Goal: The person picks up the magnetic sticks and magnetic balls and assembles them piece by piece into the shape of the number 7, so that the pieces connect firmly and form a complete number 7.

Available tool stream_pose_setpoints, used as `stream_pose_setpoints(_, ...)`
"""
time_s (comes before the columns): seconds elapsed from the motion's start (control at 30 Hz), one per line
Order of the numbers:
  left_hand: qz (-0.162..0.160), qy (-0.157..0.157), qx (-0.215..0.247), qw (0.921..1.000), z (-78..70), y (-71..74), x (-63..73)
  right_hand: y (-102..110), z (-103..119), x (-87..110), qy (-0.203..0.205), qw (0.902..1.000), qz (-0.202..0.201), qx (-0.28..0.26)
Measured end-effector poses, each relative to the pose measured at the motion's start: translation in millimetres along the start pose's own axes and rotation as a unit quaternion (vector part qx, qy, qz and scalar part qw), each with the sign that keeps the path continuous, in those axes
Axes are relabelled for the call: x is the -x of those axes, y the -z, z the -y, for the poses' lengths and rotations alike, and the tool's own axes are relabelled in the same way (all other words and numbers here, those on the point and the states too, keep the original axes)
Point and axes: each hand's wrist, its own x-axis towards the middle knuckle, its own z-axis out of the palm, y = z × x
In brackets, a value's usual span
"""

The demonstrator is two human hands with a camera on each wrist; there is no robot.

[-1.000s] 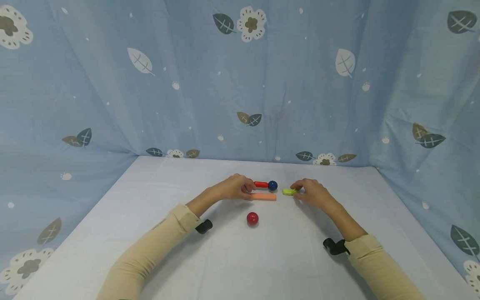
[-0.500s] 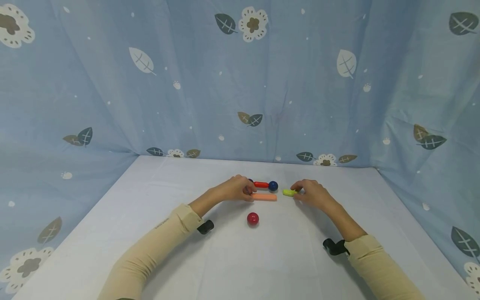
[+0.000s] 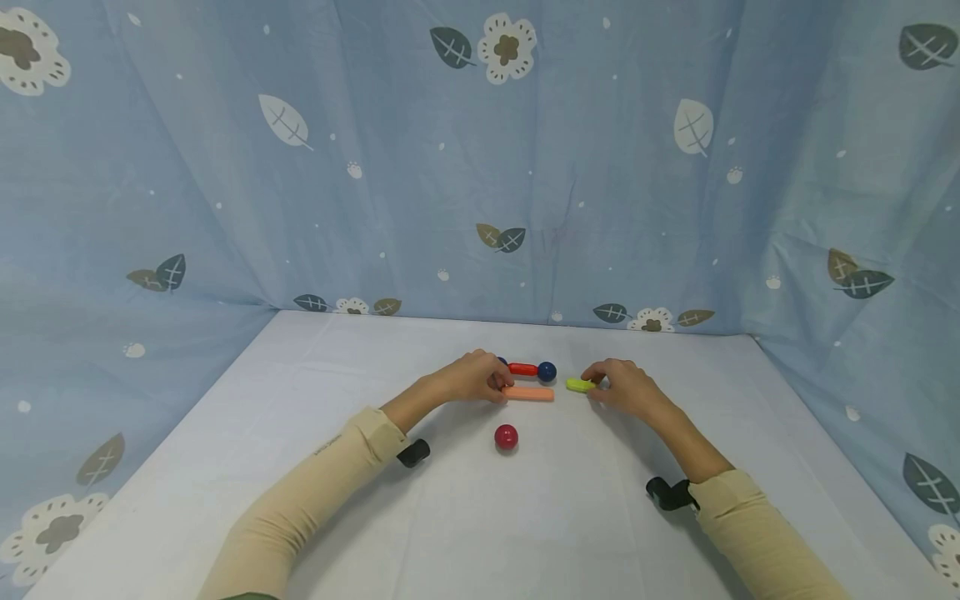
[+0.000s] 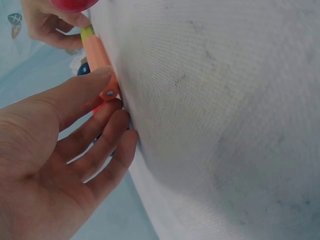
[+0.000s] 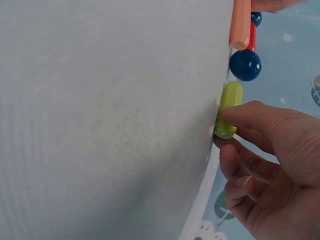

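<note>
My left hand (image 3: 471, 377) pinches the near-left end of an orange rod (image 3: 531, 393) lying on the table, thumb on one side and index finger on the other. My right hand (image 3: 628, 387) pinches a shorter yellow-green rod (image 5: 231, 100) between thumb and index finger, to the right of the orange one. Behind the orange rod lies a red rod (image 3: 522, 369) with a dark blue ball (image 3: 547, 372) at its right end. A second blue ball (image 3: 502, 362) at its left end is mostly hidden by my left hand.
A red ball (image 3: 506, 437) sits on the white table (image 3: 510, 525), nearer to me than the rods. A blue patterned curtain (image 3: 375, 167) closes off the back and sides. Black wrist mounts (image 3: 667, 493) stick out under the sleeves.
Both hands stay almost still on their rods. Part of the left blue ball now shows behind my left fingers, where it was covered a second ago.
</note>
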Motion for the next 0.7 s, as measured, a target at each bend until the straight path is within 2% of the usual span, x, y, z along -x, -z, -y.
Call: stream_pose_setpoints(0.7,-0.005,0.009,0.015,0.9998,1.3,-3.2,-2.2,-0.6,1.8,1.2,-0.011,0.9999,-0.002,-0.002)
